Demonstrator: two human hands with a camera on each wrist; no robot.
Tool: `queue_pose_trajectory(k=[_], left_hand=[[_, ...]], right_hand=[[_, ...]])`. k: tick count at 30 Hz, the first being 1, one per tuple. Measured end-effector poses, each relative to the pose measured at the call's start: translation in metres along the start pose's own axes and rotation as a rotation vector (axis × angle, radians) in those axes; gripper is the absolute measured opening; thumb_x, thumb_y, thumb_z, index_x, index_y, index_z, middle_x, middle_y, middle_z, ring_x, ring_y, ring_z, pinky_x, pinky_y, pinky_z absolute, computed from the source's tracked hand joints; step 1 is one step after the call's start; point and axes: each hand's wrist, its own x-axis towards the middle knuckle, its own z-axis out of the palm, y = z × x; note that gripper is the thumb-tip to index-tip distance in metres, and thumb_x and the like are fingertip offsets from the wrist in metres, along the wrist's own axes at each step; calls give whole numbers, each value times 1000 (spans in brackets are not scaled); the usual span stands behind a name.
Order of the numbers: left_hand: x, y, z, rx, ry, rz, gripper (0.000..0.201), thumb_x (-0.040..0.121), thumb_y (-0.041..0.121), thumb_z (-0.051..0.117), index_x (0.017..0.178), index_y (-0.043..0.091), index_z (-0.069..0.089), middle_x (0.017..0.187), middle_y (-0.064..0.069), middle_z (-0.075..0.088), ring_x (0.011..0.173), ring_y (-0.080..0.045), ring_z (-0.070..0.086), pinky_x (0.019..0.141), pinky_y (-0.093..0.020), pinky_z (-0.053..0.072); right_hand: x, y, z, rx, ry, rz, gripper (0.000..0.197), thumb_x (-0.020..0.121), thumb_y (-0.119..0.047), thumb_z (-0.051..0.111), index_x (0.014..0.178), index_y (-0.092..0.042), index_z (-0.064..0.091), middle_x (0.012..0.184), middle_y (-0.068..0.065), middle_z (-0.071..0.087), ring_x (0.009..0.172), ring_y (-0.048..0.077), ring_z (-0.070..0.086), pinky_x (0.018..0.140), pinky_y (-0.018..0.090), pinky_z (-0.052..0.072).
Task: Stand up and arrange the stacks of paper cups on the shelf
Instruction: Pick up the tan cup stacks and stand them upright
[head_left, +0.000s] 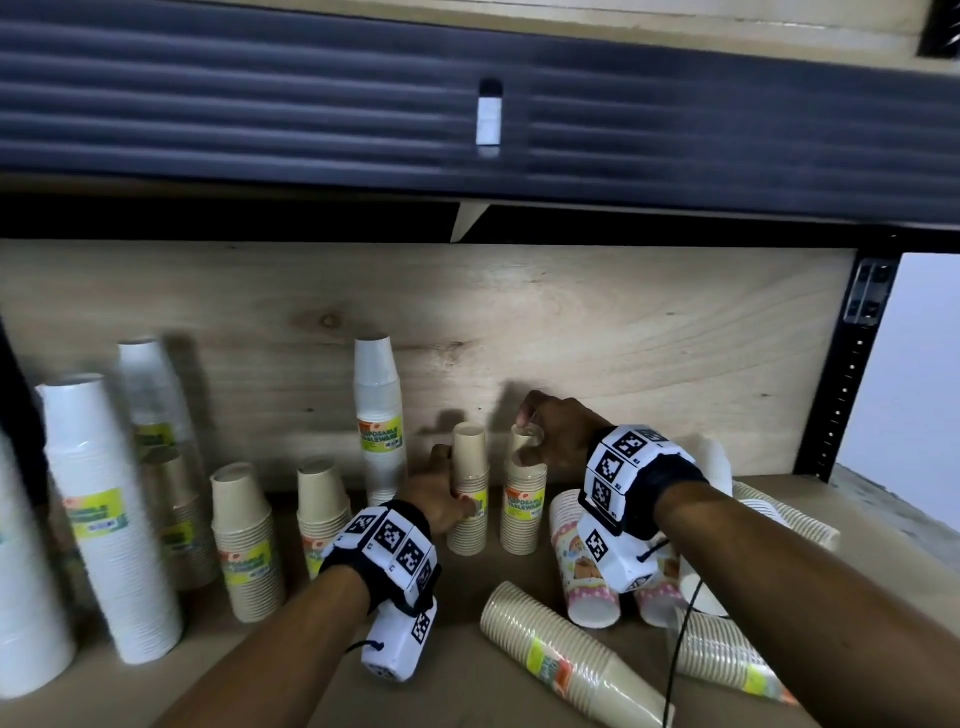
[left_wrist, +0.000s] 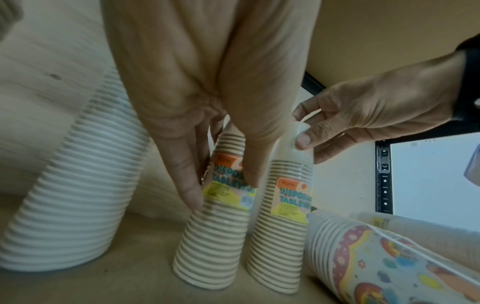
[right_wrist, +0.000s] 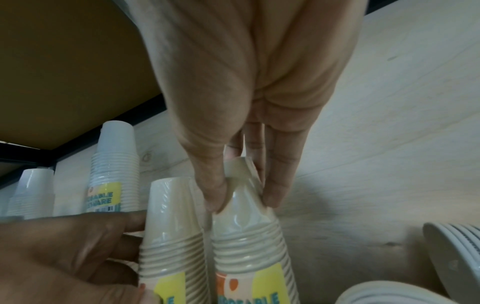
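Two wrapped stacks of beige paper cups stand upright side by side near the shelf's back wall. My left hand holds the left beige stack at its middle, thumb and fingers round the label. My right hand pinches the top of the right beige stack between thumb and fingers. In the left wrist view the left beige stack and the right beige stack both stand on the shelf board. The right wrist view shows the right stack's top under my fingers.
Tall white stacks and shorter beige stacks stand at the left, another white stack behind. Patterned stacks and a beige stack lie on their sides at the right front. A black shelf post stands at the right.
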Motion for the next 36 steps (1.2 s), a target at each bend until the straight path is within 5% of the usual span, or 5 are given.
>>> queue_pose_trajectory(k=[11, 18, 26, 31, 36], left_hand=[[-18, 4, -22, 45, 61, -115, 86, 73, 41, 78, 136, 6, 32, 127, -13, 57, 111, -29, 60, 93, -41, 52], [-65, 25, -15, 29, -121, 158, 36, 76, 41, 77, 100, 23, 58, 99, 7, 63, 95, -11, 61, 82, -24, 49], [-95, 44, 13, 188, -410, 341, 62, 73, 34, 82, 127, 26, 55, 131, 6, 54, 121, -11, 50, 99, -23, 41], [-94, 46, 27, 285, -441, 384, 72, 70, 29, 84, 134, 28, 51, 136, 6, 52, 124, -13, 47, 92, -21, 35], [-94, 44, 22, 413, -431, 405, 68, 69, 30, 84, 130, 27, 54, 134, 2, 51, 122, -18, 47, 99, -29, 39]], right_hand=[[-30, -6, -11, -111, -59, 103, 67, 80, -42, 72, 130, -12, 39, 123, 4, 57, 115, 26, 57, 93, 38, 49], [-75, 1, -5, -320, -150, 240, 70, 80, -57, 64, 127, -9, 43, 125, 10, 59, 110, 30, 59, 86, 35, 49], [-99, 5, 20, -352, -264, 339, 97, 75, -58, 68, 145, -7, 26, 130, 11, 57, 111, 28, 60, 88, 36, 52], [-103, 8, 27, -257, -270, 373, 112, 79, -46, 71, 151, -4, -3, 137, 16, 50, 81, 19, 58, 52, 23, 41], [-105, 15, 31, -192, -287, 372, 112, 79, -47, 71, 150, -4, -3, 137, 16, 48, 81, 23, 60, 56, 25, 42]])
